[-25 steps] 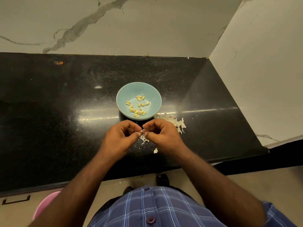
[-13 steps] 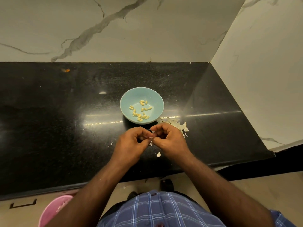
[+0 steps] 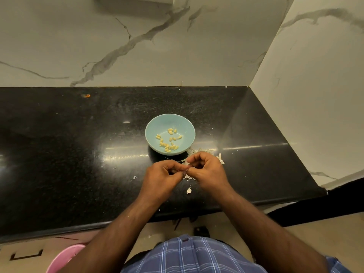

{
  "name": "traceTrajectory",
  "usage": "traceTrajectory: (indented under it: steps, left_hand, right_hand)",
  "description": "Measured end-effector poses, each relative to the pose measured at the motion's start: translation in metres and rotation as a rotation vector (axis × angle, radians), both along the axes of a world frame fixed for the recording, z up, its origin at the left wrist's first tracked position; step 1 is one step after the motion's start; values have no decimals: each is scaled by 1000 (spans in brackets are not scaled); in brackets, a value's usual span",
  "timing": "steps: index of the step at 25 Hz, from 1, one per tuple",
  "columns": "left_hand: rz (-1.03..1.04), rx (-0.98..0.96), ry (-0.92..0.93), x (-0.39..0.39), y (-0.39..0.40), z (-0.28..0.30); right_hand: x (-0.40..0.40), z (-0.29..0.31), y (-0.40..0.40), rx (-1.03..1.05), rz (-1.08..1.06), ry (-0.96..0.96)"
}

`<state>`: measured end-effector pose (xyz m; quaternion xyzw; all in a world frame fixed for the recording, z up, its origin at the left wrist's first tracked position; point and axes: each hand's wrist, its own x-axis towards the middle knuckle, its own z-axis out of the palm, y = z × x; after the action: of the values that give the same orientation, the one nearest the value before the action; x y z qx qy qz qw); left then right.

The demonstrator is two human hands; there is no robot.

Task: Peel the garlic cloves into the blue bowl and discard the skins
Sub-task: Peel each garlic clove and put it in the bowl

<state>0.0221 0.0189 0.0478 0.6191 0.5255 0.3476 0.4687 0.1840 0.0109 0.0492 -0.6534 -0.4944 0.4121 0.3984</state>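
A light blue bowl (image 3: pixel 157 127) stands on the black counter (image 3: pixel 69 154) and holds several peeled yellowish garlic cloves (image 3: pixel 168 143). Just in front of the bowl, my left hand (image 3: pixel 160 178) and my right hand (image 3: pixel 206 170) meet fingertip to fingertip. Together they pinch a small garlic clove (image 3: pixel 186 168), which the fingers mostly hide. White garlic skins (image 3: pixel 220 157) lie behind my right hand, next to the bowl. One loose scrap of skin (image 3: pixel 189 190) lies on the counter below the hands.
Marble walls close the counter at the back and on the right. A pink bin (image 3: pixel 63 257) stands on the floor at the lower left, under the counter's front edge. Small skin crumbs dot the counter near the hands.
The camera tilted up, so bowl and hands sit lower in view. Both hands stay together on the clove, fingers shifting slightly; the dangling strip of skin between them is no longer visible.
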Motion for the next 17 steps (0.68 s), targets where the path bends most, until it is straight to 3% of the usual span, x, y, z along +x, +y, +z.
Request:
traceTrajectory:
  steps: [7,17]
  left_hand:
    - [55,-7,-94,5,2,2]
    - [47,7,-36,7,0,5]
  right_hand:
    - [6,9,0,58,36,-2]
    - [4,15,-3,95,21,-129]
